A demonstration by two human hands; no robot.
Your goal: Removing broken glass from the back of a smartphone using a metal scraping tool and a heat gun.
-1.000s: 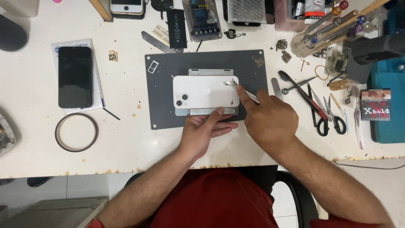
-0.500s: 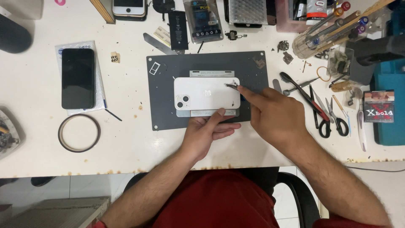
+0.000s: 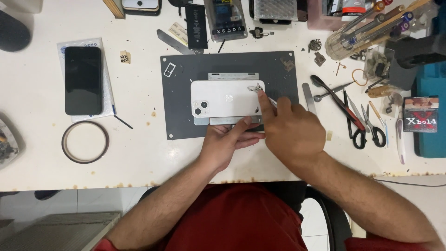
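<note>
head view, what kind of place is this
Most likely a phone repair bench: a white phone lies face down on a grey work mat, with scissors and a loose battery nearby.

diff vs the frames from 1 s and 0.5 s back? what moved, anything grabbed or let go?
Little changed. The right hand shifted slightly, keeping the thin metal tool at the right end of the white phone lying back-up. The left hand still steadies the phone's near edge. Nothing was picked up or released. The phone and the dark grey work mat stayed put.
</note>
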